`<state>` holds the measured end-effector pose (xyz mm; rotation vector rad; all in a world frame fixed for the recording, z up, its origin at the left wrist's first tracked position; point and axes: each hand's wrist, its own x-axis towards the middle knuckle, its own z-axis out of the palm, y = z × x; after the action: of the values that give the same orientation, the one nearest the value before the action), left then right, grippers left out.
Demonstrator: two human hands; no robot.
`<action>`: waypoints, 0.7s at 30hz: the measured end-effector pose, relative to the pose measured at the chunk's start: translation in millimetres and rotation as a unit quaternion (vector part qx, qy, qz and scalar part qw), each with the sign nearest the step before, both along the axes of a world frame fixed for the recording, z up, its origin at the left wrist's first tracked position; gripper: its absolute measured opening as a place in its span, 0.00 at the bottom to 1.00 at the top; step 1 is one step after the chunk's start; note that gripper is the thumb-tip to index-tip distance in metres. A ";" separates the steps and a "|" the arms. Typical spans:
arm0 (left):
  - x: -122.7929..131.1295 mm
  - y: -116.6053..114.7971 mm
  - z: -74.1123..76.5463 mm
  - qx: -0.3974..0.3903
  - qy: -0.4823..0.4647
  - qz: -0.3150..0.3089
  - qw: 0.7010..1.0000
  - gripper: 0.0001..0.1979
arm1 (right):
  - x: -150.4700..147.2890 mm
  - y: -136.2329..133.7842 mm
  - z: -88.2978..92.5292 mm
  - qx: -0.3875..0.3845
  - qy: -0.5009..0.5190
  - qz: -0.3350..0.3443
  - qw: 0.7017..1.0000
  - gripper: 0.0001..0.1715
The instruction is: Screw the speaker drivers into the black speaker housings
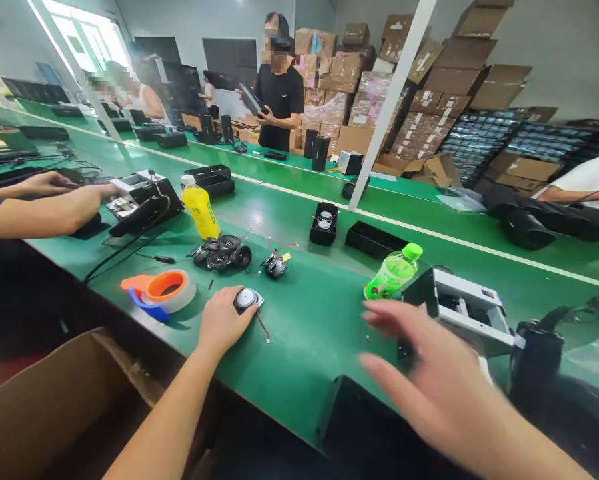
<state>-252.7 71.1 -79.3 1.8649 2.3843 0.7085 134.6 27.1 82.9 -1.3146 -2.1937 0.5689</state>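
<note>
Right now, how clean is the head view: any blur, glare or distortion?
Head view: the right hand is smeared and soft, while the left hand and the speaker under it stay sharp; the window at the far back blows out white; wide-angle bending tilts the white post and curves the green bench.

Daylit window (87, 40), bowed edges, right hand (444, 380) blurred (motion smear)
</note>
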 end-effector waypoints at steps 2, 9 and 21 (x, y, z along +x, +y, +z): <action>0.8 -4.4 1.4 -0.013 -0.003 0.004 1.000 0.21 | -64.6 56.6 -14.7 -0.066 -0.038 0.036 0.996 0.32; 4.7 -17.3 10.3 -0.006 0.005 -0.056 0.998 0.25 | -203.8 168.6 -77.7 -0.094 -0.065 -0.006 0.993 0.27; -9.9 -7.0 5.9 0.026 -0.111 -0.165 0.980 0.24 | -154.9 191.9 -67.8 -0.228 -0.051 -0.030 0.972 0.27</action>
<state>-262.6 64.0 -73.4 2.0104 1.8791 0.8963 -20.3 219.1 15.1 -1.6645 -2.1719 1.0507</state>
